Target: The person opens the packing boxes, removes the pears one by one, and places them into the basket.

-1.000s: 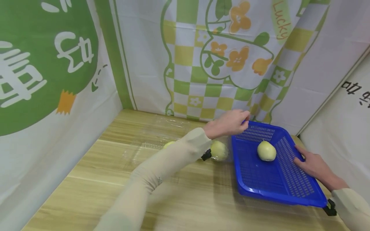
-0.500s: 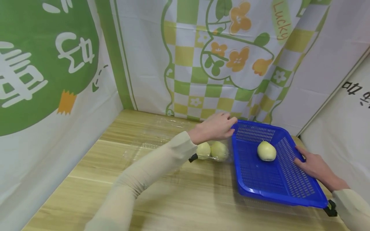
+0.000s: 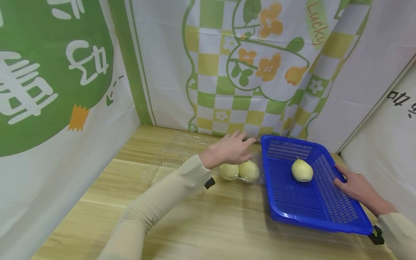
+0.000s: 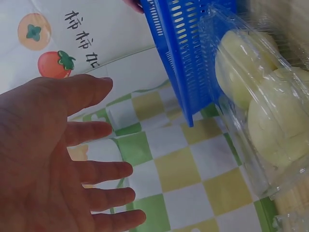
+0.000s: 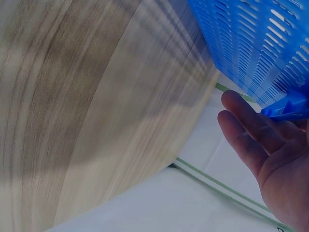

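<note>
A blue plastic basket (image 3: 276, 207) stands on the table at the right, with one pale yellow pear (image 3: 302, 170) inside. Its right rim is held by my right hand (image 3: 359, 189), thumb over the edge; in the right wrist view, fingers (image 5: 241, 128) extend beneath the rim. My left hand (image 3: 225, 148) hovers with spread fingers over a clear plastic container (image 4: 227, 123), left of the basket, and holds nothing. Two pears (image 3: 229, 172) show in that container in the head view; the left forearm and hand hide part of it.
The container's transparent lid or second half (image 3: 186, 142) lies toward the back left on the wooden table (image 3: 208, 224). A checked, flower-printed cloth (image 3: 224, 83) hangs directly behind. Printed white sheets (image 3: 107, 151) border the table's left and right sides.
My left hand has moved left from over the basket's back left corner to above the container, and its fingers have spread. The right hand keeps its hold; the pear in the basket stays put.
</note>
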Available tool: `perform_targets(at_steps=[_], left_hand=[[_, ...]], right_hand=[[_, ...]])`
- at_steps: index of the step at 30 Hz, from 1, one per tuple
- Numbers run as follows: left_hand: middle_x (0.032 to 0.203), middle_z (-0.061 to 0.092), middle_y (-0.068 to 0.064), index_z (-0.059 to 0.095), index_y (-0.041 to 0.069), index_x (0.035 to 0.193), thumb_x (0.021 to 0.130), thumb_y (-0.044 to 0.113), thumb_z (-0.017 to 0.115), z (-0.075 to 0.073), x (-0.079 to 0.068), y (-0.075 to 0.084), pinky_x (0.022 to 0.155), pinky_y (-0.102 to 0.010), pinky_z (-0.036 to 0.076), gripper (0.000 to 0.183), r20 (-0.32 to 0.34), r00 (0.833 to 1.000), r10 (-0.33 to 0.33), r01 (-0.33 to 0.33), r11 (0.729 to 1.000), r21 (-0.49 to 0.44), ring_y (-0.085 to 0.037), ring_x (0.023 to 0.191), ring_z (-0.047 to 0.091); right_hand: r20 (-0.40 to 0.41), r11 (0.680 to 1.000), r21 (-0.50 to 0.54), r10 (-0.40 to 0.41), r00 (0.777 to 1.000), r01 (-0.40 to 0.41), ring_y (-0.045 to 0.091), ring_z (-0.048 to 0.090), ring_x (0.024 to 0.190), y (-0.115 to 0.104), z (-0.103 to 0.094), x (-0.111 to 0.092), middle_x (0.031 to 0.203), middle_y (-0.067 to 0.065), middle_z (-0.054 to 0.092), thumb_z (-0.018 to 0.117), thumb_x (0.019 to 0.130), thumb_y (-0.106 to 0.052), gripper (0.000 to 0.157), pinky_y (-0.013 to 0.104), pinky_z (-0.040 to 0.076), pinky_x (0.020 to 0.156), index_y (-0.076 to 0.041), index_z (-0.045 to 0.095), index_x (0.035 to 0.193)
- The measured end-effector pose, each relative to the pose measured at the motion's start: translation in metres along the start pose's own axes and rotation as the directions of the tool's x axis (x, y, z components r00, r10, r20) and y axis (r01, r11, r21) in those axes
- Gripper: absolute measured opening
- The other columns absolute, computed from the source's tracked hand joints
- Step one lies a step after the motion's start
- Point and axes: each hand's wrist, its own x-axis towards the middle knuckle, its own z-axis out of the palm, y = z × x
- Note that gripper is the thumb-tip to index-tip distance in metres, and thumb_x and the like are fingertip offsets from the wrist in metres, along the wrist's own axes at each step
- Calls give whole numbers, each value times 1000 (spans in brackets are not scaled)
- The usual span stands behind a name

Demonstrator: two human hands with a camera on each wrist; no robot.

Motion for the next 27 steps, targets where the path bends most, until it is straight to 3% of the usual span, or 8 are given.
perform_targets(at_steps=[7,12,14,18,27], left_hand=[[145,33,-10,25,24,145,94,49,42,7,-10,-7,101,-50,36,60,36,999,-30,30,1000,-7,-31,132,30],[145,33,-11,27,22,145,94,50,40,14,-20,-18,101,-51,35,60,28,999,-26,26,1000,-9,-32,133,30],[143,35,-12,27,20,145,94,49,41,17,-24,-24,103,-50,34,60,25,999,-21,21,1000,-13,-33,132,31],[140,39,-15,28,17,144,94,44,44,24,-35,-35,105,-48,32,59,26,1000,-18,19,999,-44,-34,130,34],[138,43,-15,34,13,142,94,42,45,41,-52,-51,108,-44,28,57,10,1000,-21,22,996,-88,-32,129,37]], right_hand=[[11,1000,12,14,1000,-14,20,50,59,-1,0,-3,100,39,57,53,90,-28,65,43,44,59,12,31,136],[3,1000,11,-1,1000,1,17,46,55,0,1,-2,81,28,60,53,90,-26,64,38,41,56,13,31,136],[-6,1000,8,-9,1000,9,17,45,55,0,1,-2,83,29,60,53,90,-26,64,37,41,57,13,31,136],[-4,1000,10,-12,1000,12,19,49,60,-1,1,-1,106,40,54,53,90,-26,64,41,44,60,13,31,135],[-3,1000,1,-7,1000,7,21,50,61,1,0,-1,108,41,53,53,89,-26,65,45,45,62,13,31,136]])
